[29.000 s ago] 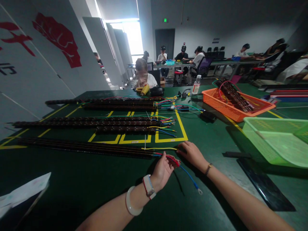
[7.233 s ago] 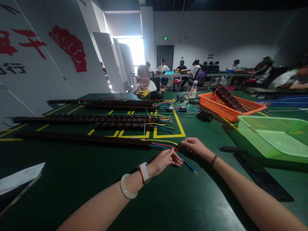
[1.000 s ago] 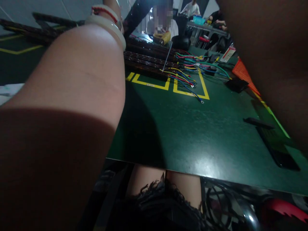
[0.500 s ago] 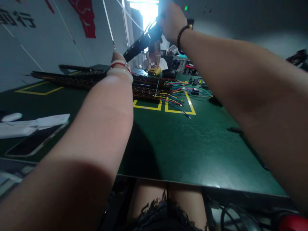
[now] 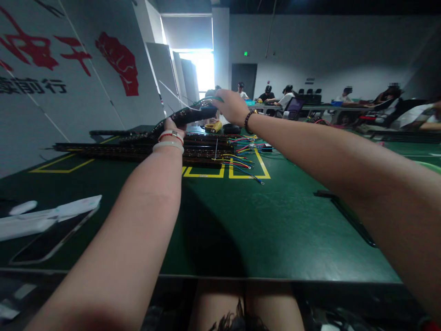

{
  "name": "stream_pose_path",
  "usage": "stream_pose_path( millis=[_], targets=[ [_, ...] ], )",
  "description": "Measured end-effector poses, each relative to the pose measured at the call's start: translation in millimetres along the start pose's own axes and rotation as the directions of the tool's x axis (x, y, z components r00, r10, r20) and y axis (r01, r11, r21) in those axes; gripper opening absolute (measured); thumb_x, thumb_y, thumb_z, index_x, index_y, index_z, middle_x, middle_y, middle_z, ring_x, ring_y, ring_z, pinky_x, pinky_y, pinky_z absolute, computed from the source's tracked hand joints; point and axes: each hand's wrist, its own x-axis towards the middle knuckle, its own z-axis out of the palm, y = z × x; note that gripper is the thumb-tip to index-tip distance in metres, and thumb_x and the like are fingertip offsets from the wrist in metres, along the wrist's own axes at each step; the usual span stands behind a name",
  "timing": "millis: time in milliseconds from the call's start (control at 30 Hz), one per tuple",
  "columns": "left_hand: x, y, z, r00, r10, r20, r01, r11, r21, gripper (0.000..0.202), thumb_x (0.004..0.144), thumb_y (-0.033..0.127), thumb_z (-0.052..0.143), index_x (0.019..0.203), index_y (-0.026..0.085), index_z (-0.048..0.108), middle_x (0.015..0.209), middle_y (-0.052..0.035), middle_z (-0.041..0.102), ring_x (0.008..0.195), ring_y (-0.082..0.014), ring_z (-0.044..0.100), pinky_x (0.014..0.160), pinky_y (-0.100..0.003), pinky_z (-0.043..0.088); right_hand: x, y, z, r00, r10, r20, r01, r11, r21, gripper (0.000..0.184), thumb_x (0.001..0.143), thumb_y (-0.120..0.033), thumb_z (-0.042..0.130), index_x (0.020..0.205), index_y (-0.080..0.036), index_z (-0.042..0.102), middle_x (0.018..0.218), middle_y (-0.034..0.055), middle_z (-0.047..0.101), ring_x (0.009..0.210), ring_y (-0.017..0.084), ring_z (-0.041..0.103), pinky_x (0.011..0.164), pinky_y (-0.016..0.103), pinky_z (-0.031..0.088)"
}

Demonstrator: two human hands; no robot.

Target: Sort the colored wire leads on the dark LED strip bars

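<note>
Above the far part of the green table [image 5: 220,220], a black sleeved wire bundle [image 5: 193,114] is lifted and bent in an arch. My left hand [image 5: 175,126] is closed round it at the lower left; its fingers are mostly hidden behind the wrist. My right hand [image 5: 231,106] grips the bundle's right end, fingers curled over the top. A thin white cable tie [image 5: 172,93] sticks up from the bundle between the hands. Beneath lie more black wire bundles [image 5: 138,154], with coloured wire ends [image 5: 241,162] and ring terminals fanned out at their right.
At left lie a phone [image 5: 51,236] and a white packet [image 5: 65,212]. Yellow tape outlines [image 5: 250,176] mark the table. A dark thin object [image 5: 353,220] lies by my right forearm. Behind the bundles is a yellow tool [image 5: 216,126]. Several people sit at far tables.
My right hand has come down with its end of the bundle, which now lies flatter. The head view has tilted up, showing more of the room.
</note>
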Motion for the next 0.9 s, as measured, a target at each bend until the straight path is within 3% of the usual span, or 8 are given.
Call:
stream_pose_path(
  millis=[67, 200, 333, 400, 533, 667, 900],
  targets=[
    [1.9, 4.5, 2.2, 0.998, 0.01, -0.068, -0.016, 0.995, -0.098, 0.039, 0.097, 0.028, 0.017, 0.12, 0.015, 0.045, 0.096, -0.0028, 0.06, 0.097, -0.0129, 0.052, 0.082, -0.03, 0.043, -8.9, 5.2, 2.1, 1.0, 0.015, -0.012, -0.015, 0.999, 0.048, 0.019, 0.092, -0.029, 0.046, 0.079, -0.016, 0.052, 0.079, 0.003, 0.054, 0.078, 0.015, 0.05, 0.075, 0.031, 0.04],
    [-5.7, 24.9, 11.3, 0.996, 0.038, -0.083, -0.063, 0.942, -0.33, 0.035, 0.096, 0.033, 0.024, 0.112, 0.017, 0.05, 0.078, 0.0005, 0.058, 0.094, -0.0112, 0.048, 0.083, -0.028, 0.038, -22.7, 17.5, 3.0, 0.997, 0.053, -0.061, -0.04, 0.981, 0.191, 0.019, 0.094, -0.03, 0.043, 0.082, -0.017, 0.049, 0.077, 0.0014, 0.052, 0.076, 0.015, 0.051, 0.074, 0.03, 0.041],
    [-26.5, 40.1, 17.2, 0.998, 0.067, 0.007, -0.06, 0.942, -0.329, 0.029, 0.095, 0.035, 0.028, 0.107, 0.02, 0.051, 0.071, 0.0039, 0.058, 0.097, -0.01, 0.044, 0.088, -0.03, 0.034, -31.0, 25.3, -7.3, 0.985, 0.026, -0.173, 0.031, 0.947, 0.319, 0.026, 0.095, -0.039, 0.038, 0.086, -0.017, 0.049, 0.079, 0.0014, 0.051, 0.08, 0.015, 0.051, 0.075, 0.029, 0.041],
    [-42.0, 43.7, 14.7, 0.987, 0.116, 0.113, -0.076, 0.947, -0.311, 0.025, 0.094, 0.035, 0.031, 0.102, 0.021, 0.051, 0.071, 0.0042, 0.06, 0.1, -0.0105, 0.044, 0.09, -0.032, 0.034, -39.4, 25.9, -14.8, 0.978, 0.026, -0.206, 0.054, 0.927, 0.372, 0.031, 0.094, -0.045, 0.037, 0.087, -0.018, 0.049, 0.077, 0.001, 0.05, 0.078, 0.014, 0.05, 0.073, 0.029, 0.042],
    [-82.4, 46.4, 5.9, 0.949, 0.173, 0.263, -0.104, 0.961, -0.258, 0.025, 0.093, 0.039, 0.035, 0.087, 0.022, 0.053, 0.079, 0.0015, 0.064, 0.106, -0.0134, 0.047, 0.091, -0.031, 0.036, -75.6, 19.4, -26.7, 0.968, 0.068, -0.24, 0.055, 0.881, 0.469, 0.034, 0.093, -0.051, 0.036, 0.086, -0.02, 0.048, 0.072, -0.0014, 0.047, 0.07, 0.012, 0.048, 0.067, 0.027, 0.041],
    [-125.2, 36.3, -2.7, 0.937, 0.125, 0.327, -0.03, 0.96, -0.28, 0.021, 0.09, 0.034, 0.04, 0.082, 0.021, 0.055, 0.089, -0.0025, 0.064, 0.107, -0.0156, 0.05, 0.093, -0.031, 0.039, -130.0, 10.4, -25.1, 0.957, 0.186, -0.222, -0.031, 0.828, 0.56, 0.03, 0.091, -0.05, 0.04, 0.082, -0.022, 0.047, 0.063, -0.0039, 0.042, 0.062, 0.011, 0.044, 0.061, 0.025, 0.038],
    [-173.0, -9.3, -45.6, 0.962, -0.156, 0.224, 0.22, 0.929, -0.299, 0.013, 0.085, 0.027, 0.05, 0.093, 0.018, 0.054, 0.099, -0.0095, 0.062, 0.106, -0.02, 0.055, 0.092, -0.036, 0.044, -206.7, 12.8, 14.5, 0.923, 0.379, 0.062, -0.328, 0.693, 0.642, 0.029, 0.088, -0.049, 0.043, 0.078, -0.022, 0.046, 0.063, -0.0039, 0.045, 0.057, 0.011, 0.043, 0.054, 0.023, 0.034]
  ],
)
